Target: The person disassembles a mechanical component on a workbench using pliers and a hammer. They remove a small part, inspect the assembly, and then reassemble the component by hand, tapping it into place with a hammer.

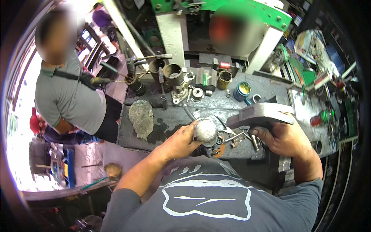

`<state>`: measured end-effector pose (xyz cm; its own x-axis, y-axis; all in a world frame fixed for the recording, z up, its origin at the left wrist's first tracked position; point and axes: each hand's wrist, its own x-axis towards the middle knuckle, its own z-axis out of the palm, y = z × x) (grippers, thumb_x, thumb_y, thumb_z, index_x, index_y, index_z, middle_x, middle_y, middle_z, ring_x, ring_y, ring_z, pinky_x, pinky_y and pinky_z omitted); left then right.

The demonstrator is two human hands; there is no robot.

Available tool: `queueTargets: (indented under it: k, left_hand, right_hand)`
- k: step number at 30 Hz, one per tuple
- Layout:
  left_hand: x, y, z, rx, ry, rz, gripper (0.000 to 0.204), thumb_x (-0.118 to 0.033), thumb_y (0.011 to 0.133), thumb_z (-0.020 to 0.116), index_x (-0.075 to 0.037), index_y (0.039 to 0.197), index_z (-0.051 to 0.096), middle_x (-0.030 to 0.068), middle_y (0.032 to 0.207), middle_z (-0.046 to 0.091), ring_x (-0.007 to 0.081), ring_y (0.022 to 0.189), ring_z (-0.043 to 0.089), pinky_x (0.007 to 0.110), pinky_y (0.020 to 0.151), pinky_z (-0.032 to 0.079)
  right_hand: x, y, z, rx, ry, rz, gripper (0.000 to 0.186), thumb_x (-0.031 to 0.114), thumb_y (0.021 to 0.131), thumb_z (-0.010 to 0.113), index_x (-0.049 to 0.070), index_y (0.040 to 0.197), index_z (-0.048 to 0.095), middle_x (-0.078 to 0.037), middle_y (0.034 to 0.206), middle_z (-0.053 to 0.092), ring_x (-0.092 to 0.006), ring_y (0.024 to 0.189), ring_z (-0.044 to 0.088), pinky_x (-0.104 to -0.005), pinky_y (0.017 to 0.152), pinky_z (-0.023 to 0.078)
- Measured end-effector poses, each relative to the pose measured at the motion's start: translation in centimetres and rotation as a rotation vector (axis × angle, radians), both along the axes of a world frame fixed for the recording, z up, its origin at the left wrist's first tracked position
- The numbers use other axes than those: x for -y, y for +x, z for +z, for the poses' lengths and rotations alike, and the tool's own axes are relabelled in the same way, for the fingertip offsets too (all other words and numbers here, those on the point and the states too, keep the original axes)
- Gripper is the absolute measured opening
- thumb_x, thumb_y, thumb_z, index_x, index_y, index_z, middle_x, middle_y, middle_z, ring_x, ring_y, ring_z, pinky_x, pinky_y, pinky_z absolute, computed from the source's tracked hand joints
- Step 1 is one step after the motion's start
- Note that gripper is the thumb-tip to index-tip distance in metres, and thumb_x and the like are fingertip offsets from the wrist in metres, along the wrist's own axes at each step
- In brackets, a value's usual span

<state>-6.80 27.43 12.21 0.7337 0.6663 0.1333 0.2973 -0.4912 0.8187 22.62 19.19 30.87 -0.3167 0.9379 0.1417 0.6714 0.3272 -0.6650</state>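
My left hand (178, 141) is closed around the side of a round, silvery metal part (205, 130) held upright over the bench's near edge. In my right hand (285, 137) is a thick, dark grey bar-shaped tool (258, 112), raised to the right of the part. The thumb presses along its underside; its exact kind is not clear. Below the two hands lie pliers (228, 130), several metal sockets or rods (254, 142) and an orange-brown piece (219, 150), partly hidden by the metal part.
A grey workbench (174, 116) holds a crumpled cloth (141, 119), a bearing-like ring (197, 93), a blue can (242, 90) and open metal cylinders (172, 73). Behind stands a green-and-white press frame (172, 38). A person in a grey shirt (75, 94) stands at the left.
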Motion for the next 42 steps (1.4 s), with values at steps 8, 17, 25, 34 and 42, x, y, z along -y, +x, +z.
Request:
queueTargets:
  k: [8,17,25,34,42]
  left_hand:
    - [0.6,0.2,-2.2,0.081,0.145,-0.128,0.015,0.004,0.101,0.067,-0.004,0.114,0.064,0.0093,0.111,0.069,0.0220,0.104,0.070,0.037,0.092,0.058]
    - [0.7,0.2,-0.3,0.320,-0.211,0.051,0.018,0.004,0.106,0.063,-0.004,0.119,0.053,0.0101,0.109,0.065,0.0220,0.105,0.068,0.041,0.098,0.057]
    - [-2.1,5.1,-1.9,0.260,-0.147,-0.043,0.021,0.006,0.107,0.061,-0.003,0.122,0.051,0.0094,0.110,0.064,0.0214,0.106,0.069,0.042,0.101,0.059]
    - [-2.3,5.6,-2.9,0.306,-0.261,-0.004,0.011,0.000,0.107,0.064,-0.003,0.116,0.059,0.0083,0.107,0.067,0.0200,0.101,0.068,0.038,0.094,0.057]
    - [-2.2,5.1,-3.2,0.205,-0.128,-0.106,0.022,0.007,0.106,0.061,-0.004,0.122,0.050,0.0096,0.111,0.064,0.0219,0.107,0.068,0.041,0.101,0.058]
  right_hand:
    - [1.0,3.1,-4.5,0.007,-0.030,-0.038,0.026,0.027,0.097,0.081,0.010,0.116,0.080,-0.008,0.111,0.079,-0.0317,0.104,0.072,-0.0413,0.094,0.058]
    - [1.0,4.9,-6.1,-0.021,0.039,-0.078,0.027,0.025,0.097,0.081,0.007,0.117,0.079,-0.011,0.111,0.079,-0.0324,0.105,0.073,-0.0421,0.094,0.058]
    - [0.6,5.2,-5.6,-0.109,0.069,-0.068,0.028,0.022,0.098,0.080,0.004,0.119,0.076,-0.015,0.110,0.079,-0.0359,0.101,0.074,-0.0425,0.091,0.059]
    - [1.3,6.5,-6.1,-0.075,0.056,-0.150,0.028,0.023,0.100,0.079,0.003,0.119,0.075,-0.015,0.110,0.079,-0.0359,0.103,0.075,-0.0426,0.091,0.059]
    - [1.0,6.7,-7.0,-0.078,0.139,-0.088,0.030,0.022,0.098,0.080,0.002,0.120,0.075,-0.016,0.109,0.079,-0.0369,0.100,0.075,-0.0432,0.090,0.060]
